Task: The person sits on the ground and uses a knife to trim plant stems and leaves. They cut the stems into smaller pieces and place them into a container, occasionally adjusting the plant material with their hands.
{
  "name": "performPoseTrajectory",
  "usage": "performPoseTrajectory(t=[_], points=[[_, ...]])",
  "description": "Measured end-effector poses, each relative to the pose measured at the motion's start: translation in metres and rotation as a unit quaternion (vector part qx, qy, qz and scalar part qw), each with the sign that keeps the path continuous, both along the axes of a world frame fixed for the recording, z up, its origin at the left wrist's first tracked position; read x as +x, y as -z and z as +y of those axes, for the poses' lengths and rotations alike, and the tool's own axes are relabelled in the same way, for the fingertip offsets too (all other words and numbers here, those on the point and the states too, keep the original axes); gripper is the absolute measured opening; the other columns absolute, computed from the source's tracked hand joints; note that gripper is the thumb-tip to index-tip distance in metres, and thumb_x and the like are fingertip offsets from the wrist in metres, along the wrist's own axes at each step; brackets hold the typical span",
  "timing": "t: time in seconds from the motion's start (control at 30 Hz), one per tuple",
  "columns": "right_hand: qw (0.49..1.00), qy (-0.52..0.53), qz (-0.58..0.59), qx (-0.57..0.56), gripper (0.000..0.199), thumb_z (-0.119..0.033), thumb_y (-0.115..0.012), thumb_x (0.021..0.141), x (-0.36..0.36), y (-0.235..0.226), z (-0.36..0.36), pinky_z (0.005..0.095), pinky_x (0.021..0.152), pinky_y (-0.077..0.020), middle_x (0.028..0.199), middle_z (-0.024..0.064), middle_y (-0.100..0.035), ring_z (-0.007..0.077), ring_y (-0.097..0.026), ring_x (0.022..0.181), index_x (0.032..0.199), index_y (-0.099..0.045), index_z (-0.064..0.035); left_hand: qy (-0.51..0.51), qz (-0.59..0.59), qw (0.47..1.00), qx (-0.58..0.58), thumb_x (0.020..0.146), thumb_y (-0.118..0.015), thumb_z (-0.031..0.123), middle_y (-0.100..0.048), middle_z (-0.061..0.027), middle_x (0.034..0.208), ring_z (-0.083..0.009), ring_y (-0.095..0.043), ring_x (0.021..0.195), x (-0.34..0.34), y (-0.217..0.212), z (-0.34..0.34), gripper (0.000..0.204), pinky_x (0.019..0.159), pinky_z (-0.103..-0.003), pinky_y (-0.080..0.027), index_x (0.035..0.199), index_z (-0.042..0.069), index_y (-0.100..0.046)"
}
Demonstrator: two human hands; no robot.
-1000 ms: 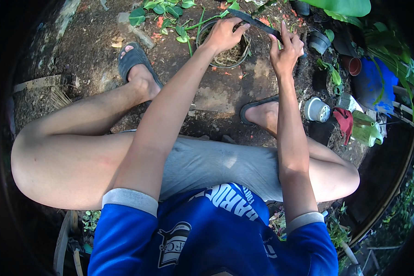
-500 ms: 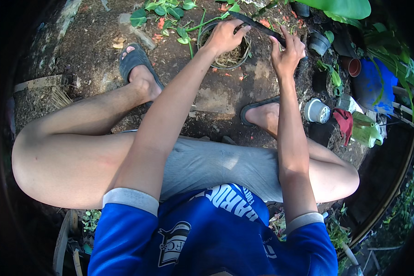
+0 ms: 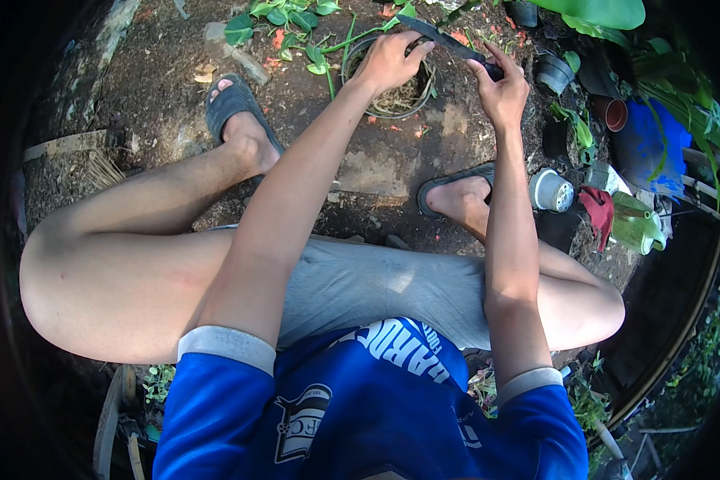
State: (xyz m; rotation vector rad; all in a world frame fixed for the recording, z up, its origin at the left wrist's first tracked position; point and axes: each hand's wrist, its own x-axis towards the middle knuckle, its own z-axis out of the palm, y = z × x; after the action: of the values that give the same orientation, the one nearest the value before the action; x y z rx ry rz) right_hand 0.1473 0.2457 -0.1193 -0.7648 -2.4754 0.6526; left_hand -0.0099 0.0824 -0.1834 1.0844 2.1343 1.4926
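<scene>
My right hand (image 3: 503, 92) is closed round the dark handle of a knife (image 3: 444, 39). Its blackish blade slants up to the left, just beyond my left hand (image 3: 394, 64). The left hand's fingers are bent and pinched at a green vine stem (image 3: 352, 46), over the rim of a round pot (image 3: 398, 115); the fingertips are partly hidden by the hand itself. Dry brown fibres and soil fill the pot. Heart-shaped green leaves (image 3: 300, 20) of the vine spread on the ground to the left.
Small pots, a grey one (image 3: 554, 74) and a whitish one (image 3: 551, 192), lie to the right. Beyond them are a blue container (image 3: 652, 148), a red cloth (image 3: 597, 214) and a green plastic container (image 3: 636, 224). A big leaf (image 3: 596, 12) overhangs the far right. My sandalled feet flank the pot.
My right hand has shifted slightly left and nearer, its grip on the knife a little changed, and the blade has moved slightly. The left hand stays almost where it was.
</scene>
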Motion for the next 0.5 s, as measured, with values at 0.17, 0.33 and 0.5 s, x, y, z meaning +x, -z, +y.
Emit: performPoseTrajectory(t=[0.17, 0.33, 0.5], points=[[0.997, -0.008, 0.037, 0.063, 0.05, -0.03, -0.092, 0.078, 0.0, -0.0006, -0.0004, 0.0395, 0.085, -0.0539, 0.092, 0.0081, -0.075, 0.0267, -0.068, 0.09, 0.123, -0.078, -0.015, 0.003, -0.026, 1.0, 0.002, 0.104, -0.063, 0.041, -0.076, -0.0189, 0.111, -0.0364, -0.073, 0.102, 0.0004, -0.0002, 0.001, 0.04, 0.093, -0.046, -0.056, 0.13, 0.012, -0.071], [0.986, -0.024, 0.071, 0.148, 0.045, -0.031, -0.09, 0.08, -0.0024, -0.0002, -0.0022, 0.0407, 0.087, -0.0473, 0.092, 0.0064, -0.074, 0.0274, -0.066, 0.092, 0.12, -0.078, -0.0153, -0.001, -0.028, 1.0, 0.001, 0.104, -0.063, 0.041, -0.075, -0.0197, 0.115, -0.0359, -0.072, 0.105, 0.0001, -0.0014, 0.0002, 0.04, 0.096, -0.045, -0.055, 0.131, 0.012, -0.07], [0.973, -0.035, 0.072, 0.217, 0.045, -0.032, -0.089, 0.081, -0.0025, 0.0005, -0.0028, 0.0401, 0.085, -0.0468, 0.094, 0.0068, -0.074, 0.0274, -0.066, 0.091, 0.121, -0.077, -0.015, -0.007, -0.035, 0.999, -0.008, 0.104, -0.063, 0.042, -0.074, -0.02, 0.118, -0.0354, -0.072, 0.11, 0.0002, -0.003, -0.0017, 0.043, 0.098, -0.045, -0.055, 0.133, 0.01, -0.069]])
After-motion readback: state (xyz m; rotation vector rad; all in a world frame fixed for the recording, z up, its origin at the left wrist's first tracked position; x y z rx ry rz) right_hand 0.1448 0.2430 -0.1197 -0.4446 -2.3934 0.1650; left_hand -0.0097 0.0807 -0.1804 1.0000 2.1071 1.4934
